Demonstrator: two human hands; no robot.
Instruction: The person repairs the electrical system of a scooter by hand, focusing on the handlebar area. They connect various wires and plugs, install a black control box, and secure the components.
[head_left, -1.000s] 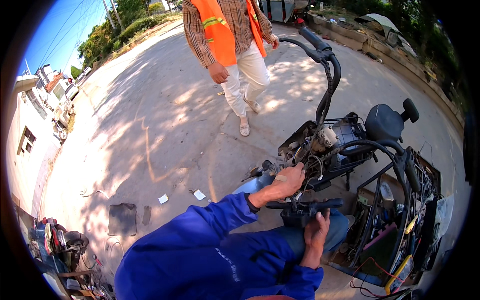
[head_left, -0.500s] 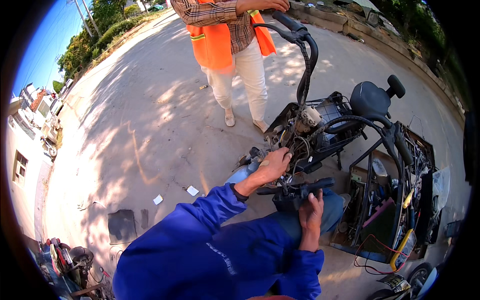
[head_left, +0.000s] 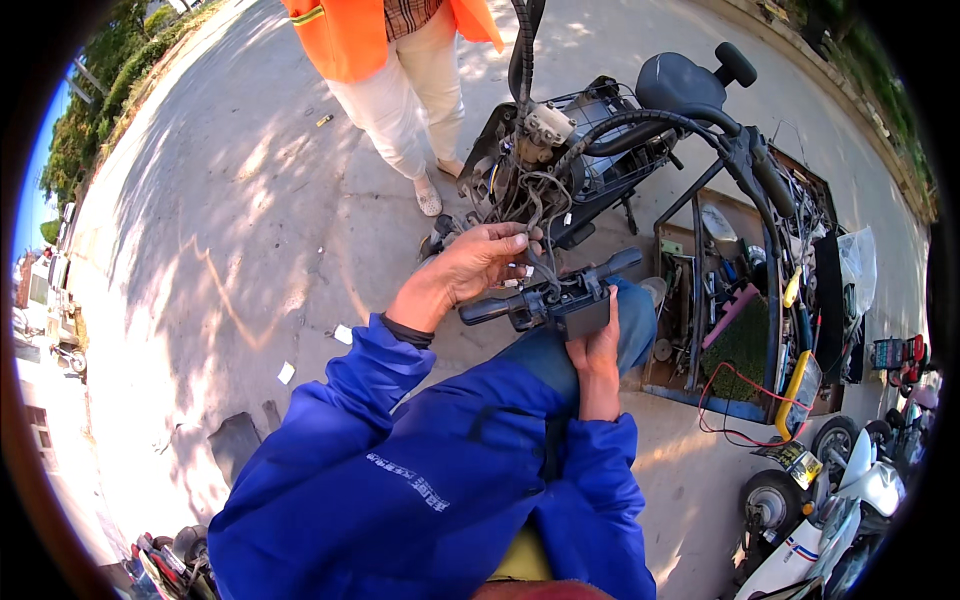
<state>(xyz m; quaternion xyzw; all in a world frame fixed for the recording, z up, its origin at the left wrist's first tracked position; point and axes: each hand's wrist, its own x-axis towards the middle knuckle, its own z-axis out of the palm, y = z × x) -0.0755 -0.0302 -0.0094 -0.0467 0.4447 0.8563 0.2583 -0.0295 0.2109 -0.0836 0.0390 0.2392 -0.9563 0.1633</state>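
My left hand (head_left: pixel 478 262) is closed, thumb and fingers pinched on a bundle of grey wires (head_left: pixel 545 205) from the opened front of an electric scooter (head_left: pixel 548 125). My right hand (head_left: pixel 598 350) grips the right side of a black dashboard unit (head_left: pixel 582 318), which has a dark bar sticking out at either side. This unit rests near my jeans-clad knee, and wires run into it. Small white connectors (head_left: pixel 518 278) show just below my left fingers. My left palm and some fingertips are turned out of sight.
At the right stands a tool tray (head_left: pixel 735 300) with a yellow meter (head_left: pixel 795 395) and red leads. A person in an orange vest (head_left: pixel 345 40) stands ahead. The scooter seat (head_left: pixel 683 82) is beyond the wires. Parked scooters (head_left: pixel 820 530) stand at the lower right.
My left hand has drawn back from deep in the scooter's wiring to beside the dashboard unit. The unit now tilts more into view, with my right hand along its side. My view has shifted right and down.
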